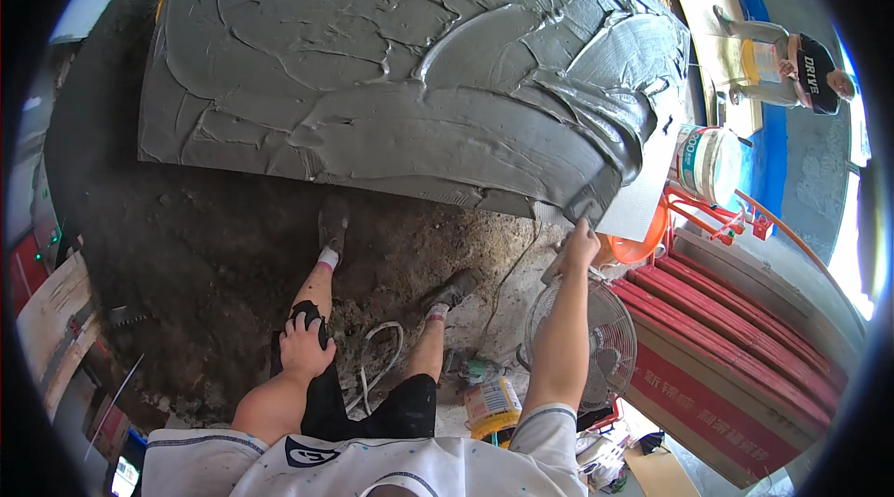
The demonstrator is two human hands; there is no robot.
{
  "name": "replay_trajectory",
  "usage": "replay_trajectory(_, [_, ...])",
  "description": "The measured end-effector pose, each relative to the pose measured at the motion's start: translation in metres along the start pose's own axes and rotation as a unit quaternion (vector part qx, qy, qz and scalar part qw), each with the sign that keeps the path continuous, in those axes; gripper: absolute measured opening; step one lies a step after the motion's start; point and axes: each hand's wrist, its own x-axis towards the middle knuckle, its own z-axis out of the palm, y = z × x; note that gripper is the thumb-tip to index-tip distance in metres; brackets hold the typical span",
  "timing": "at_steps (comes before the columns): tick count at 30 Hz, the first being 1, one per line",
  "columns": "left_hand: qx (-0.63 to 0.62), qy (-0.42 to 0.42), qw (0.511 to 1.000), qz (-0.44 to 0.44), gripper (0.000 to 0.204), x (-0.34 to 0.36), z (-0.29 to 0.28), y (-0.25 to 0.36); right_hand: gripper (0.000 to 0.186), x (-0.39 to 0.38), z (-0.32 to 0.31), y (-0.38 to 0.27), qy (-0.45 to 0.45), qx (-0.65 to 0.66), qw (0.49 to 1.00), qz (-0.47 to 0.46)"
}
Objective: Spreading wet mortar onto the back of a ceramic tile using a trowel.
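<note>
A large board (643,204) slopes away ahead of me, most of its face spread with wet grey mortar (372,50) full of swirls and ridges. At its lower right edge my right hand (581,244) is closed round the handle of a plastering trowel (593,203). The trowel's blade lies against the mortar, beside a strip of bare pale board at the corner. A thick dark fold of mortar curves just above the blade. My left hand (303,345) rests on my bent left knee with its fingers spread, holding nothing.
A round fan (610,348) stands under my right forearm, near an orange bucket (643,241) and a white bucket (710,164). Long red-edged cartons (726,385) are stacked at right. A yellow bucket (492,407) and white hose (365,362) lie close. Another person (818,73) sits far right.
</note>
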Motion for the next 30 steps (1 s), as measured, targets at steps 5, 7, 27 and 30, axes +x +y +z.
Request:
replay_trajectory(5, [0.029, 0.007, 0.999, -0.017, 0.064, -0.005, 0.002, 0.0, 0.03, -0.1, 0.071, -0.003, -0.123, 0.246, 0.953, 0.123])
replay_trajectory(7, [0.038, 0.013, 0.999, -0.022, 0.063, -0.006, 0.0, 0.003, 0.019, -0.181, 0.131, -0.027, -0.163, 0.193, 0.958, 0.138])
replay_trajectory(27, [0.061, 0.02, 0.998, 0.022, 0.06, -0.002, 0.019, 0.047, 0.035, -0.125, 0.063, 0.122, 0.011, 0.195, 0.98, -0.026])
replay_trajectory(30, [0.071, 0.018, 0.997, 0.0, 0.06, -0.004, 0.021, 0.03, 0.034, -0.2, 0.073, 0.151, 0.012, 0.267, 0.957, 0.11])
